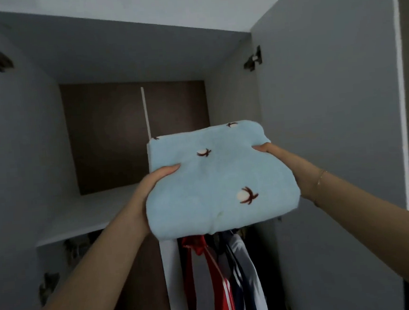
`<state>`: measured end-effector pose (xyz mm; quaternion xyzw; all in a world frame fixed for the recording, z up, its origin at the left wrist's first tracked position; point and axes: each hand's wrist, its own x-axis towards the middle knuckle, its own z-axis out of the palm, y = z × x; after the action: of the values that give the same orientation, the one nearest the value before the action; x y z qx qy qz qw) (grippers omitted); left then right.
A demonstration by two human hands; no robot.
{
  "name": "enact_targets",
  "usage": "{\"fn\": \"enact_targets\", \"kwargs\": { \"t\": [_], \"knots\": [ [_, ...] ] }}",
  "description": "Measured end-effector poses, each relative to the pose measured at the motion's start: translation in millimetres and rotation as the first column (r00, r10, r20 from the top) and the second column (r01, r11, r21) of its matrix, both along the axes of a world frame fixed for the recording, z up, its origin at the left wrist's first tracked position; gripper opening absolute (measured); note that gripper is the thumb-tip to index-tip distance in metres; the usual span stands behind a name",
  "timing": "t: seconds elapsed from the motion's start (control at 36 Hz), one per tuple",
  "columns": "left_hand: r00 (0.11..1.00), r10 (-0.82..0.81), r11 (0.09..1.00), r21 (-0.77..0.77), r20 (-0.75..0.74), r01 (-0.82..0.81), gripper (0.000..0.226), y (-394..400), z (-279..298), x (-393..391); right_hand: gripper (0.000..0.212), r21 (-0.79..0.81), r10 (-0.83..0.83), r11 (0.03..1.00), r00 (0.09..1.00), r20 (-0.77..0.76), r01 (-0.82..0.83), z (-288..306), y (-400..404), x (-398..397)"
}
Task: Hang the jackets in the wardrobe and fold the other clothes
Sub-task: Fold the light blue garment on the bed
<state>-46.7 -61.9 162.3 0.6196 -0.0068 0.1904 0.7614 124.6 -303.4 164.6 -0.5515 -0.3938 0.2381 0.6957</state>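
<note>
Your left hand (151,181) and right hand (271,150) grip the folded blue fleece (212,178), one on each side. The top shelf (85,213) lies at ten o'clock, nearer your left hand.

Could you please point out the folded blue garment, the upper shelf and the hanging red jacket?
Folded blue garment (215,178), head view, centre of its top.
Upper shelf (85,213), head view, bare white board.
Hanging red jacket (221,288), head view, its front.
</note>
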Motion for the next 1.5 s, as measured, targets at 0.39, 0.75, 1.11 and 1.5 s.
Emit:
{"fn": "enact_targets", "kwargs": {
  "t": [0.39, 0.75, 1.11, 1.5],
  "knots": [
    [0.993, 0.057, 0.99, -0.119, -0.104, -0.069, 0.017, 93.6, 18.6, 228.1, 0.039, -0.14, -0.237, 0.963, 0.971, -0.02, 0.232, 53.6, 122.4, 225.6],
    [0.864, 0.438, 0.787, 0.57, -0.249, -0.234, 0.075, 133.7, -5.5, 324.1, 0.058, -0.328, -0.277, 0.579, 0.558, 0.782, 0.747, 35.6, 174.3, 312.7],
    [0.805, 0.527, 0.18, 0.961, -0.273, 0.208, 0.053, 130.0, -23.3, 394.3, 0.055, -0.556, 0.187, 0.531, 0.552, 0.813, 0.639, 6.0, 215.4, 329.5],
    [0.84, 0.489, 0.288, 0.953, -0.233, 0.097, 0.045, 105.3, -12.3, 387.7, 0.051, -0.542, 0.14, 0.591, 0.586, 0.798, 0.597, 0.9, 212.2, 333.3]
  ]
}}
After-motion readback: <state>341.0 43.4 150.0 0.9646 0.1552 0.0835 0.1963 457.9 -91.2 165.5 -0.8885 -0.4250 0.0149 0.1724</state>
